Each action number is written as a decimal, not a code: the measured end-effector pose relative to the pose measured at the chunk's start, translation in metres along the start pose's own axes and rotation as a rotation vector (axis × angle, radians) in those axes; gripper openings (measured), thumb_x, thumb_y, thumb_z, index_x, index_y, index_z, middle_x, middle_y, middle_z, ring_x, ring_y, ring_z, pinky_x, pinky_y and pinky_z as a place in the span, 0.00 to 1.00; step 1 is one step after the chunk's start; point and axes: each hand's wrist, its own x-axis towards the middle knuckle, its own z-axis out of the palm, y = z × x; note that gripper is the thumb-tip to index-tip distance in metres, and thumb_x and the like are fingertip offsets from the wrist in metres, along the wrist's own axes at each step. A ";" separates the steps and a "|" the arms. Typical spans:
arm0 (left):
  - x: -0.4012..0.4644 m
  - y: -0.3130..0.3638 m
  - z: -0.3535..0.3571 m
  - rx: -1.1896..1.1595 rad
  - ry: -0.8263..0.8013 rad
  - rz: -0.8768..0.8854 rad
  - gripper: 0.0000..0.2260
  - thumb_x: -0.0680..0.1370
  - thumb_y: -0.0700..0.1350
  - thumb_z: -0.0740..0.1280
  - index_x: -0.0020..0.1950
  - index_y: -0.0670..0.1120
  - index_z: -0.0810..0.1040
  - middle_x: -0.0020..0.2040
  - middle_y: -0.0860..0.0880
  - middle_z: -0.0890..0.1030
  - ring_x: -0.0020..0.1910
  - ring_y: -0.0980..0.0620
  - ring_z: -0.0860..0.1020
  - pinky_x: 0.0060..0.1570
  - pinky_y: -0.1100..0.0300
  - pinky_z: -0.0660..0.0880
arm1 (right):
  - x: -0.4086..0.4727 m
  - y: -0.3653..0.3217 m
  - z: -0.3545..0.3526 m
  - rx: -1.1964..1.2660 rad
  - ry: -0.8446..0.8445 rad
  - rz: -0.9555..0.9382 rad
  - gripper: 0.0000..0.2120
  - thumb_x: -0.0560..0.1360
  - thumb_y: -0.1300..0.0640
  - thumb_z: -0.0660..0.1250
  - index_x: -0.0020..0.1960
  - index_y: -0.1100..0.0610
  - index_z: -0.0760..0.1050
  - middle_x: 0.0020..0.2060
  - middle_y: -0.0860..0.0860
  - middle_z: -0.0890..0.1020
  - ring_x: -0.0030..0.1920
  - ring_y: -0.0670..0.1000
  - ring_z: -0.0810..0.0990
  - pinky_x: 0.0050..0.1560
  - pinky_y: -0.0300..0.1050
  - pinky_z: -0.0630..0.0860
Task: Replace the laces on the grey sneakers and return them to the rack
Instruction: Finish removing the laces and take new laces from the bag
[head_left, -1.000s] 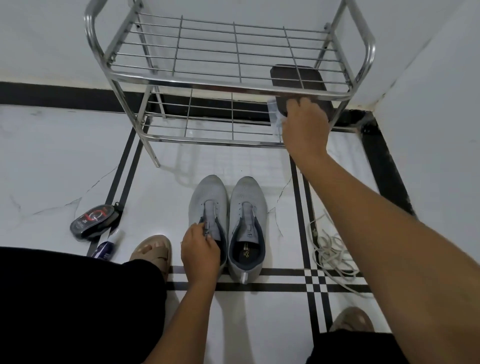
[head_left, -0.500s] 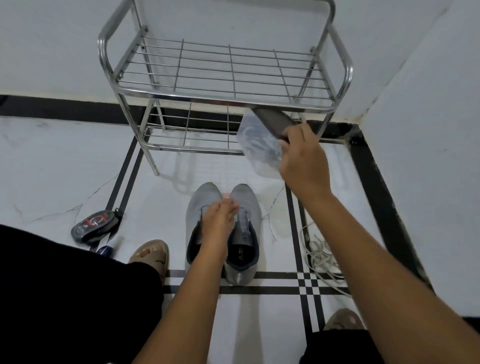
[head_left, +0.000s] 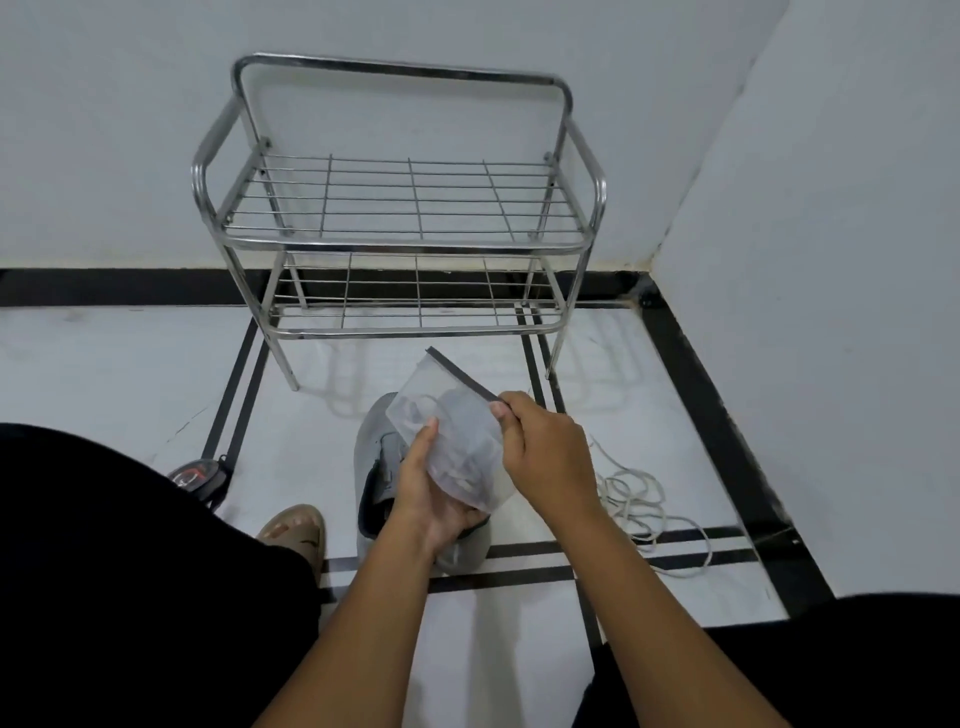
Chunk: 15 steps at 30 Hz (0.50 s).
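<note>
Grey sneakers (head_left: 379, 467) side by side on floor

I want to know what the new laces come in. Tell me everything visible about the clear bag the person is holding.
The clear bag is a small pouch of thin, see-through, crinkled plastic with a dark strip along its top edge. It is held tilted above the grey sneakers, strip end pointing up and away. The left hand cups its lower end from below; the right hand pinches the near end of the strip. Pale coiled contents show through, too blurred to identify. The strip looks shut.
</note>
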 end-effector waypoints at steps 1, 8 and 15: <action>-0.001 0.001 -0.002 0.001 -0.017 0.017 0.22 0.73 0.62 0.66 0.56 0.47 0.84 0.58 0.42 0.82 0.51 0.42 0.83 0.51 0.47 0.77 | 0.001 0.004 -0.002 0.035 0.067 0.061 0.11 0.82 0.54 0.57 0.52 0.55 0.78 0.35 0.54 0.81 0.36 0.57 0.79 0.34 0.47 0.72; -0.005 -0.007 -0.025 -0.059 -0.049 -0.079 0.31 0.70 0.62 0.70 0.68 0.46 0.75 0.62 0.42 0.77 0.61 0.39 0.75 0.66 0.39 0.65 | 0.030 0.070 -0.043 0.219 0.521 0.733 0.20 0.83 0.50 0.52 0.55 0.62 0.78 0.47 0.59 0.82 0.50 0.59 0.79 0.45 0.43 0.67; 0.011 -0.017 -0.045 -0.189 -0.007 -0.079 0.38 0.69 0.63 0.70 0.73 0.46 0.69 0.72 0.40 0.69 0.72 0.36 0.66 0.68 0.34 0.62 | -0.003 0.151 0.015 0.599 0.218 1.182 0.13 0.82 0.57 0.59 0.60 0.64 0.74 0.56 0.61 0.80 0.54 0.63 0.80 0.58 0.58 0.78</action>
